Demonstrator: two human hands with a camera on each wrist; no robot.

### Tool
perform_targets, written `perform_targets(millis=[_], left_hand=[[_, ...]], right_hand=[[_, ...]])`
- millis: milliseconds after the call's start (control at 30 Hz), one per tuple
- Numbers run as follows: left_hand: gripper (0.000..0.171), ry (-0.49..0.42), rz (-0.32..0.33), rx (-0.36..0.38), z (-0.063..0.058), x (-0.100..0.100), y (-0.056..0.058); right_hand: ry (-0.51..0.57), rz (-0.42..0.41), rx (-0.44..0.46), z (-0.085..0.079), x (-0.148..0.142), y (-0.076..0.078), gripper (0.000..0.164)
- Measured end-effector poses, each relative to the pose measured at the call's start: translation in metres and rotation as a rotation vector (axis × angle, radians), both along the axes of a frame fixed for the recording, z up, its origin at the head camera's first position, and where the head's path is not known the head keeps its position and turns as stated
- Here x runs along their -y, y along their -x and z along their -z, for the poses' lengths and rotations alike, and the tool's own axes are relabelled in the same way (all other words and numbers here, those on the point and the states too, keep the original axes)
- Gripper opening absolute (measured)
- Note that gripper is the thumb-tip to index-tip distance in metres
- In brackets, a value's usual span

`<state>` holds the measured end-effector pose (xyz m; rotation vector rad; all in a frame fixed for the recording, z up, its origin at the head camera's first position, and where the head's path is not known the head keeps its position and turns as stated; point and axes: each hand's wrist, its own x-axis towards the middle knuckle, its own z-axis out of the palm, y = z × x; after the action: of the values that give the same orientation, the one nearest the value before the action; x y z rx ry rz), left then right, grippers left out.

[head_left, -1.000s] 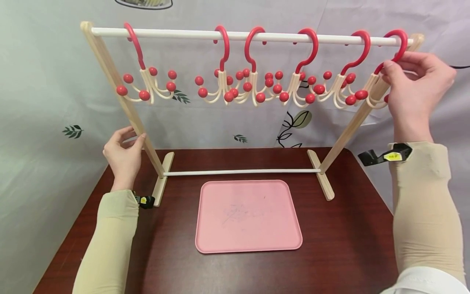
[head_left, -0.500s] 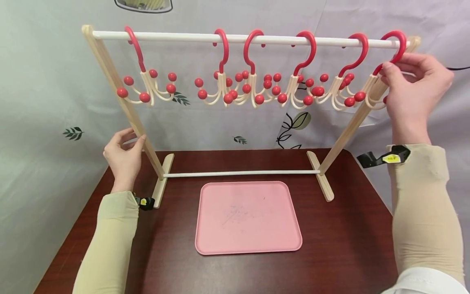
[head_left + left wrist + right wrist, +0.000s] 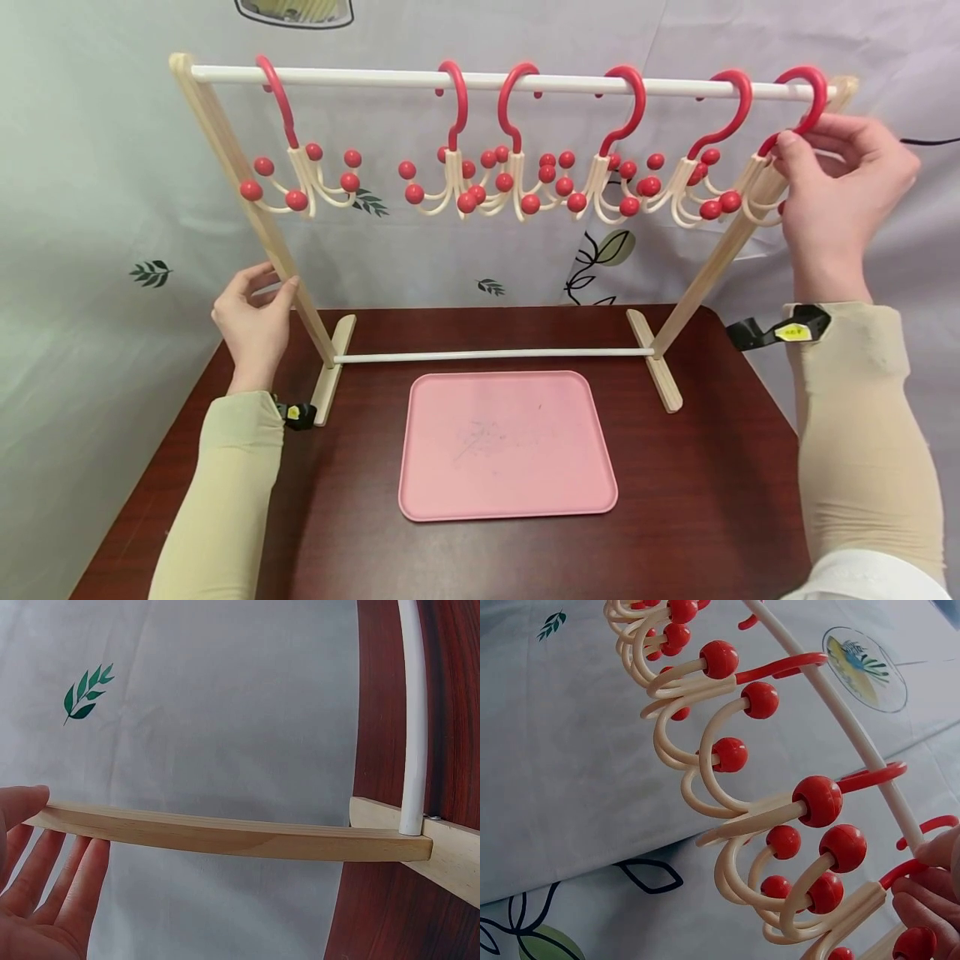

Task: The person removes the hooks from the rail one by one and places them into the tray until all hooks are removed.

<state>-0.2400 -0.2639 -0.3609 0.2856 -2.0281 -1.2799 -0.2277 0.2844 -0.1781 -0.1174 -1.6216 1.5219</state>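
The right hand (image 3: 847,196) pinched, low on its hook, the red-hooked hanger (image 3: 821,98) with curved cream prongs tipped by red balls, at the right end of the round white rod (image 3: 375,79). The left hand (image 3: 253,325) pinched the straight, pale wooden left post (image 3: 267,237) between thumb and fingers. The pale wooden rack (image 3: 667,390) stood near the dark red-brown worktop (image 3: 690,492)'s far edge, behind a pink rectangular tray (image 3: 517,450).
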Motion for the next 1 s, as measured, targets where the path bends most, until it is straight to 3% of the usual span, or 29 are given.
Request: perform_targets(millis=[633,1000], left_hand=[[0.038,0.003,-0.004,0.009,-0.0003,-0.0004,0.0004],[0.037,0.014,-0.009,-0.001,-0.0005,-0.0017,-0.0002]], right_hand=[[-0.055,0.054,-0.075,-0.0034,0.0073,0.0018,0.013],[-0.092,0.066,-0.09,-0.0003,0.0022,-0.0012,0.018]])
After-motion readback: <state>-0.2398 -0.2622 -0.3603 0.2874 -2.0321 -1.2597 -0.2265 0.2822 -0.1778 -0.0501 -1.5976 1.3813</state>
